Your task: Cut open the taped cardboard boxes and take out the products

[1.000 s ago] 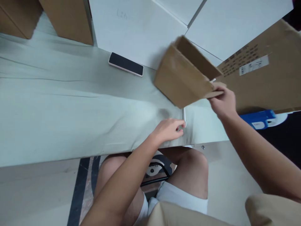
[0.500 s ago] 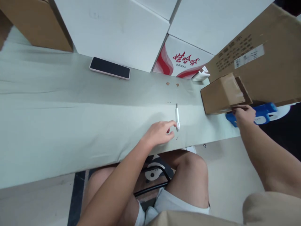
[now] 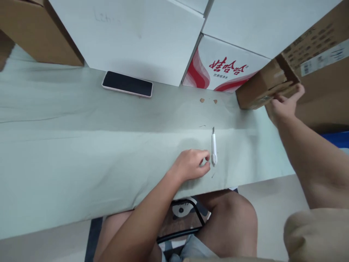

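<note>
My right hand [image 3: 285, 105] grips the near lower edge of a small brown cardboard box [image 3: 257, 85] at the right. The box's top flaps stand open, and its inside is mostly out of sight. My left hand [image 3: 192, 164] rests on the cloth-covered table [image 3: 68, 160], fingers loosely curled with a gap between thumb and forefinger and nothing in them. Just right of those fingertips, apart from them, lies a white utility knife [image 3: 214, 149] with its blade out, pointing away from me.
A phone [image 3: 127, 84] lies face up before large white boxes [image 3: 131, 40]. A red-and-white carton [image 3: 215, 67] stands at the back, with two brown scraps [image 3: 202, 100] before it. A large brown carton [image 3: 327, 91] stands right, a blue object [image 3: 336, 139] below it.
My right hand has pushed the small cardboard box farther back, up to the red-and-white carton. The small white box there is now hidden. My left hand has drawn slightly away from the knife.
</note>
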The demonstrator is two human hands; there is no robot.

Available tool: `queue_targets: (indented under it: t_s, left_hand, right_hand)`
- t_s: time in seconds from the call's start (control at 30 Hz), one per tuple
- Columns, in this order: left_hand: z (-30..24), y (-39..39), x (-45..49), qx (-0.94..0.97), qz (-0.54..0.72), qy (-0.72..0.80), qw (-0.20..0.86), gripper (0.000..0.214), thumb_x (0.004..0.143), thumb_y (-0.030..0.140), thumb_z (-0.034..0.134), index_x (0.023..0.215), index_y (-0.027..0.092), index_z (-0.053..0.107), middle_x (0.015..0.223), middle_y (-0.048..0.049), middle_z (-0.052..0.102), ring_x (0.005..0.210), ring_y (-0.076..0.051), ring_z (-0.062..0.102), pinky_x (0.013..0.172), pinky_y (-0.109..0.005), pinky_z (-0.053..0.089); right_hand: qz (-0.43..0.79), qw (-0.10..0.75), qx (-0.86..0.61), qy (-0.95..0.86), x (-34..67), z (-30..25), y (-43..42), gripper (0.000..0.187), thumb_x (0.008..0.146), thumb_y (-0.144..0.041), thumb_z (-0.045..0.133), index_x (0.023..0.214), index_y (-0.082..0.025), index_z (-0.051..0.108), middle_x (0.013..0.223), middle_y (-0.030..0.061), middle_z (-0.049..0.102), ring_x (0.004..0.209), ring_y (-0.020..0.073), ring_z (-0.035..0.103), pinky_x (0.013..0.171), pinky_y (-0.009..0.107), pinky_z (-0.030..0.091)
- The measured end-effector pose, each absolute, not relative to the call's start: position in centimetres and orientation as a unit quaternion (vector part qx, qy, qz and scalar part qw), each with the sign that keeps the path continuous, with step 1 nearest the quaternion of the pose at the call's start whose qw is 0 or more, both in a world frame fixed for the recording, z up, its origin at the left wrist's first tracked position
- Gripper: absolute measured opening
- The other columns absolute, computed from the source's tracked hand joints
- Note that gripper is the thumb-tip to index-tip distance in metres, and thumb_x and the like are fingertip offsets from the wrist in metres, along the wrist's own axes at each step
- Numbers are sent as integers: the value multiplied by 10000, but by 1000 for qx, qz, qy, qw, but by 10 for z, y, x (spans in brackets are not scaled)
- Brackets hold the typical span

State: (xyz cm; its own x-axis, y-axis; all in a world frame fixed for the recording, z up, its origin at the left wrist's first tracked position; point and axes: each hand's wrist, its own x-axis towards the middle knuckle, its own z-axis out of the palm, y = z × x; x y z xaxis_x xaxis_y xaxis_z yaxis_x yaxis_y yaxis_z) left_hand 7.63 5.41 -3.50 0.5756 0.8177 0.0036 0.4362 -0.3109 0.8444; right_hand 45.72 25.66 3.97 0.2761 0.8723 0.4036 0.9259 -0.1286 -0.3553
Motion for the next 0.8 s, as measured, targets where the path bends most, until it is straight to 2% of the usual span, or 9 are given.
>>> queue_targets:
  t_s: [0.07, 0.1, 0.17, 0.27, 0.4, 0.47, 0.6, 0.7, 0.8]
  left_hand:
    - [-36, 54, 77, 784, 216, 401, 423, 138, 852, 272, 531, 780, 201, 626, 701, 22, 631, 657, -129, 548, 606, -278, 334]
    - [-37, 54, 77, 785, 214, 400, 422, 159, 853, 278, 529, 740, 195, 604, 701, 16, 632, 660, -131, 550, 597, -280, 321]
    - [-37, 53, 76, 784, 211, 402, 423, 189, 854, 291, 525, 702, 190, 577, 714, 5, 644, 668, -135, 555, 585, -281, 303]
    - [-34, 50, 73, 776, 214, 410, 430, 220, 854, 320, 527, 679, 190, 563, 715, -3, 653, 663, -138, 550, 585, -284, 292]
    - [-27, 43, 61, 763, 237, 415, 435, 241, 857, 362, 537, 687, 196, 579, 691, 1, 645, 633, -137, 528, 592, -292, 312]
    - [-24, 38, 53, 763, 251, 414, 428, 237, 856, 373, 543, 702, 201, 593, 676, 0, 637, 621, -140, 519, 595, -293, 321]
    - [-18, 27, 39, 760, 270, 424, 412, 230, 854, 376, 546, 717, 203, 609, 653, -10, 627, 622, -153, 531, 604, -294, 331]
    - [-13, 21, 29, 750, 284, 434, 411, 233, 852, 377, 541, 711, 203, 603, 674, -20, 639, 654, -168, 562, 615, -299, 352]
    - [-8, 17, 18, 737, 291, 444, 418, 217, 842, 359, 524, 703, 205, 590, 710, -35, 657, 689, -191, 596, 628, -312, 384]
  right_hand:
    - [71, 309, -773, -549, 431, 32, 274, 893, 828, -126, 464, 1528, -114, -90, 1282, 261, 582, 960, 146, 601, 763, 278, 464]
    - [116, 301, -787, -525, 419, 27, 280, 863, 838, -149, 492, 1535, -150, -18, 1307, 246, 568, 972, 151, 589, 771, 286, 458]
    - [154, 242, -812, -509, 395, 13, 285, 685, 827, -198, 555, 1455, -185, 280, 1241, 205, 600, 923, 169, 576, 767, 308, 452]
    - [157, 177, -803, -547, 362, -8, 260, 404, 736, -230, 648, 1124, -189, 543, 1044, 133, 640, 848, 183, 563, 801, 339, 456]
    - [114, 119, -760, -629, 320, -19, 174, 304, 738, -356, 609, 993, -195, 570, 871, 77, 622, 810, 220, 570, 820, 382, 458]
    - [136, 67, -729, -668, 304, -18, 126, 386, 781, -489, 574, 1059, -221, 572, 724, 28, 614, 674, 222, 573, 705, 367, 454]
    - [142, -38, -667, -731, 276, -9, 69, 535, 780, -520, 549, 1237, -248, 498, 790, 34, 686, 682, 255, 639, 635, 365, 455]
    - [173, 13, -644, -745, 250, 3, 69, 467, 748, -475, 549, 1155, -246, 534, 800, 40, 702, 675, 246, 639, 685, 386, 487]
    - [189, 57, -608, -770, 210, 20, 89, 287, 756, -460, 503, 931, -246, 578, 707, 19, 646, 634, 208, 586, 648, 356, 470]
